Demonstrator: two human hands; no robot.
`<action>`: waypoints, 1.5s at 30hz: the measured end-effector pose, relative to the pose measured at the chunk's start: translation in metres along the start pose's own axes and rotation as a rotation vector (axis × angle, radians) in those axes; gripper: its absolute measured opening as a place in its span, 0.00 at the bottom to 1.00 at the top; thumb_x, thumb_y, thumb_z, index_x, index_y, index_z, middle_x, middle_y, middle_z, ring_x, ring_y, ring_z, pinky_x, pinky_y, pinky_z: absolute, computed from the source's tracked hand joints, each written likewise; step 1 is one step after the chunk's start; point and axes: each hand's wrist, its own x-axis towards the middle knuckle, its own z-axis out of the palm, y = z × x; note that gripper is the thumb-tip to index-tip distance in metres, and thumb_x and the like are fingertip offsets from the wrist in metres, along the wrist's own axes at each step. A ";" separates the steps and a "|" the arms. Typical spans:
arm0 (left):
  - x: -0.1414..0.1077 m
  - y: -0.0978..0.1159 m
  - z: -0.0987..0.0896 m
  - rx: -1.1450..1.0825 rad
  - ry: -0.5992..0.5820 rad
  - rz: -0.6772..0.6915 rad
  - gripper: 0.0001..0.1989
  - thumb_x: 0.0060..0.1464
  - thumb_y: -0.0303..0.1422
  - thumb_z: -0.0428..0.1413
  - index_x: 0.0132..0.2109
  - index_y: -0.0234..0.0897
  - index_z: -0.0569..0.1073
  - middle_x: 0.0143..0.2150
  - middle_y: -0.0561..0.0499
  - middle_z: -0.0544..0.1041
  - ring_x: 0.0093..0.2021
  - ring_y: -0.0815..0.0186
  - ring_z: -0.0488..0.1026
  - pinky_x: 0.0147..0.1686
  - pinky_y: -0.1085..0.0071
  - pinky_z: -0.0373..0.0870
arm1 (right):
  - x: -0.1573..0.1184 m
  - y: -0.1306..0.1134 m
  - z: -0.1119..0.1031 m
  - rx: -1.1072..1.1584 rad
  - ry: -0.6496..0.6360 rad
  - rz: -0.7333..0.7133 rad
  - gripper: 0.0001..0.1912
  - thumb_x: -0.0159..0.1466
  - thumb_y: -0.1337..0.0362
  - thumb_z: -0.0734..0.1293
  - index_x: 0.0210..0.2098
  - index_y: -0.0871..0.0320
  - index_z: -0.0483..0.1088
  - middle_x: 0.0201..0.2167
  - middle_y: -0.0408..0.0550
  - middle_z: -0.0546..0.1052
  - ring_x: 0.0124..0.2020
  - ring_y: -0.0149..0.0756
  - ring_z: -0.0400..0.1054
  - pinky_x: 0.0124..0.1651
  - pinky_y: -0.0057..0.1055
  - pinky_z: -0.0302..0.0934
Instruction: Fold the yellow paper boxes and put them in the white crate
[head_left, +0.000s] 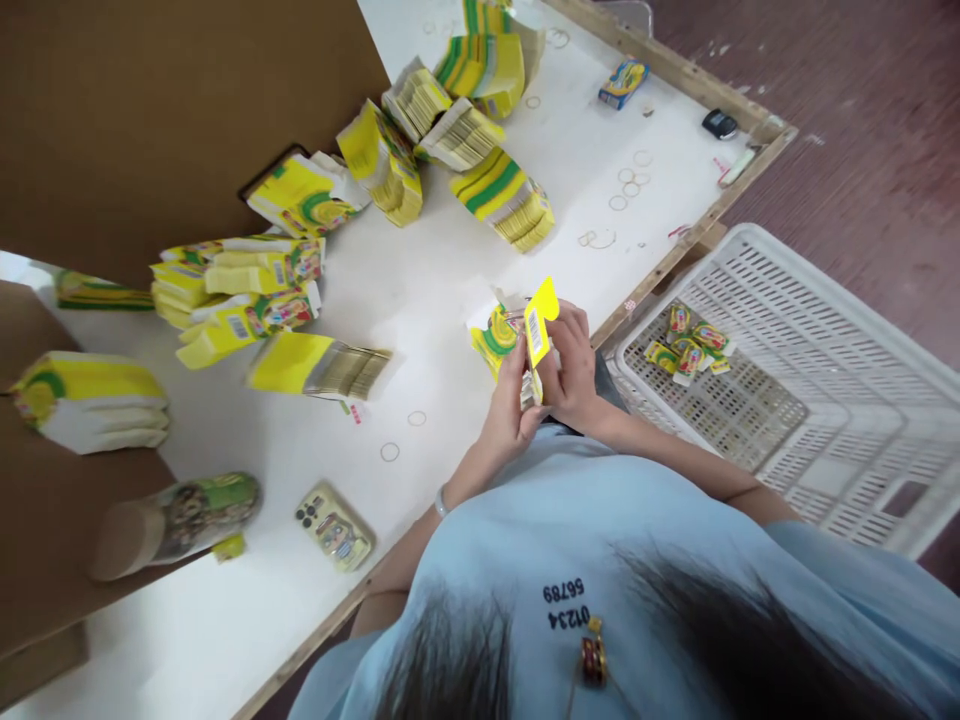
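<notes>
Both hands (541, 375) grasp a yellow carton (538, 330) above the worktop's (450, 440) near edge. Its long axis points away, tilted rightward.

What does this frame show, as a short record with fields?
left_hand: holds a yellow printed cardboard carton
right_hand: on the same carton
surface: white wood-edged table
on_surface: flat yellow-green carton bundles; pale-green cased phone; small blue-yellow box
beside_table: white plastic slotted basket
in_basket: small printed yellow-green-red boxes
</notes>
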 end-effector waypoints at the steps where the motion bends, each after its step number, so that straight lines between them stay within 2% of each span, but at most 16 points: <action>1: -0.002 0.000 0.001 0.018 0.036 0.008 0.36 0.67 0.58 0.43 0.74 0.45 0.56 0.69 0.36 0.67 0.71 0.43 0.64 0.69 0.47 0.63 | -0.002 0.000 0.000 0.011 -0.016 0.041 0.23 0.77 0.52 0.50 0.50 0.52 0.73 0.46 0.53 0.81 0.55 0.45 0.74 0.62 0.49 0.68; 4: -0.009 -0.002 -0.003 0.024 0.118 -0.038 0.29 0.70 0.52 0.44 0.69 0.45 0.64 0.63 0.39 0.73 0.65 0.48 0.71 0.64 0.51 0.69 | -0.008 0.002 -0.002 0.109 -0.075 0.167 0.20 0.77 0.52 0.53 0.50 0.51 0.72 0.45 0.51 0.82 0.50 0.43 0.77 0.60 0.45 0.69; 7: -0.019 -0.004 -0.007 0.007 0.159 -0.170 0.25 0.70 0.50 0.47 0.65 0.43 0.69 0.53 0.42 0.79 0.53 0.55 0.78 0.53 0.58 0.75 | -0.015 0.002 -0.003 0.188 -0.086 0.287 0.19 0.76 0.50 0.55 0.49 0.52 0.72 0.40 0.50 0.81 0.40 0.40 0.78 0.47 0.38 0.73; 10: -0.028 -0.004 -0.008 0.023 0.215 -0.290 0.22 0.68 0.50 0.51 0.59 0.41 0.73 0.42 0.46 0.81 0.42 0.58 0.79 0.44 0.62 0.77 | -0.022 0.001 -0.001 0.216 -0.094 0.404 0.22 0.75 0.45 0.56 0.44 0.53 0.71 0.31 0.46 0.77 0.29 0.36 0.72 0.36 0.33 0.69; 14: -0.035 0.000 -0.003 -0.052 0.238 -0.424 0.21 0.69 0.50 0.50 0.57 0.42 0.74 0.49 0.44 0.82 0.48 0.57 0.80 0.49 0.60 0.77 | -0.037 0.003 0.000 0.355 -0.104 0.590 0.22 0.69 0.39 0.63 0.46 0.50 0.66 0.21 0.36 0.67 0.21 0.32 0.62 0.26 0.29 0.60; 17: -0.041 -0.001 0.003 -0.141 0.222 -0.487 0.23 0.69 0.51 0.48 0.57 0.42 0.73 0.51 0.42 0.82 0.51 0.54 0.80 0.51 0.57 0.78 | -0.049 0.005 -0.003 0.456 -0.107 0.654 0.26 0.66 0.39 0.68 0.52 0.49 0.62 0.23 0.36 0.68 0.23 0.32 0.65 0.27 0.29 0.62; 19: -0.047 -0.005 0.008 -0.208 0.216 -0.486 0.26 0.69 0.53 0.47 0.64 0.44 0.68 0.49 0.42 0.82 0.49 0.53 0.81 0.48 0.57 0.79 | -0.055 0.006 -0.007 0.447 -0.126 0.636 0.26 0.65 0.39 0.69 0.51 0.51 0.66 0.27 0.41 0.74 0.28 0.34 0.70 0.33 0.32 0.68; 21: -0.053 -0.011 0.013 -0.288 0.202 -0.456 0.32 0.69 0.53 0.47 0.73 0.48 0.54 0.48 0.43 0.82 0.46 0.55 0.82 0.45 0.57 0.80 | -0.057 0.008 -0.011 0.405 -0.138 0.601 0.22 0.65 0.42 0.70 0.46 0.52 0.71 0.33 0.47 0.78 0.32 0.36 0.73 0.38 0.34 0.71; 24: -0.059 -0.016 0.015 -0.349 0.157 -0.399 0.40 0.69 0.53 0.48 0.76 0.55 0.35 0.49 0.45 0.83 0.42 0.57 0.83 0.41 0.57 0.81 | -0.056 0.013 -0.017 0.393 -0.184 0.593 0.19 0.65 0.44 0.70 0.42 0.52 0.77 0.40 0.49 0.82 0.33 0.36 0.74 0.38 0.34 0.71; 28: -0.062 -0.011 0.009 -0.372 0.050 -0.450 0.41 0.68 0.53 0.49 0.76 0.57 0.34 0.51 0.44 0.83 0.42 0.55 0.83 0.40 0.57 0.81 | -0.057 0.021 -0.024 0.459 -0.300 0.667 0.21 0.66 0.42 0.68 0.40 0.52 0.79 0.36 0.47 0.83 0.34 0.36 0.75 0.38 0.33 0.72; 32: -0.060 -0.005 0.006 -0.447 0.023 -0.442 0.44 0.69 0.51 0.50 0.76 0.56 0.28 0.52 0.44 0.83 0.45 0.55 0.83 0.44 0.56 0.81 | -0.059 0.027 -0.026 0.521 -0.272 0.723 0.22 0.63 0.40 0.70 0.36 0.53 0.79 0.32 0.46 0.83 0.33 0.37 0.76 0.37 0.33 0.73; 34: -0.057 -0.004 0.006 -0.449 0.018 -0.438 0.43 0.68 0.51 0.51 0.77 0.54 0.33 0.52 0.43 0.83 0.45 0.57 0.83 0.45 0.58 0.80 | -0.060 0.029 -0.025 0.530 -0.237 0.742 0.23 0.62 0.39 0.71 0.35 0.53 0.79 0.31 0.46 0.83 0.31 0.36 0.75 0.36 0.33 0.72; 37: -0.051 -0.005 0.003 -0.442 -0.027 -0.489 0.38 0.67 0.52 0.52 0.76 0.49 0.48 0.49 0.44 0.83 0.42 0.60 0.82 0.43 0.62 0.79 | -0.060 0.032 -0.025 0.509 -0.213 0.754 0.24 0.60 0.38 0.72 0.34 0.54 0.78 0.30 0.45 0.82 0.29 0.36 0.74 0.34 0.33 0.72; 41: -0.043 -0.002 -0.002 -0.564 -0.073 -0.582 0.37 0.66 0.52 0.55 0.74 0.48 0.52 0.41 0.49 0.82 0.34 0.65 0.80 0.38 0.67 0.78 | -0.064 0.034 -0.028 0.488 -0.217 0.730 0.21 0.62 0.41 0.72 0.33 0.54 0.75 0.29 0.45 0.80 0.31 0.35 0.74 0.36 0.32 0.72; 43: -0.040 0.000 -0.004 -0.616 -0.078 -0.605 0.34 0.64 0.52 0.57 0.70 0.48 0.58 0.41 0.50 0.82 0.32 0.66 0.80 0.36 0.68 0.77 | -0.067 0.033 -0.028 0.485 -0.197 0.710 0.19 0.63 0.43 0.72 0.37 0.53 0.74 0.31 0.44 0.80 0.32 0.34 0.74 0.36 0.30 0.72; 45: -0.039 0.001 -0.004 -0.623 -0.080 -0.611 0.27 0.63 0.51 0.58 0.63 0.46 0.65 0.43 0.49 0.83 0.34 0.67 0.80 0.35 0.70 0.76 | -0.070 0.032 -0.027 0.497 -0.181 0.686 0.19 0.65 0.46 0.71 0.47 0.51 0.72 0.32 0.43 0.81 0.31 0.33 0.74 0.35 0.29 0.72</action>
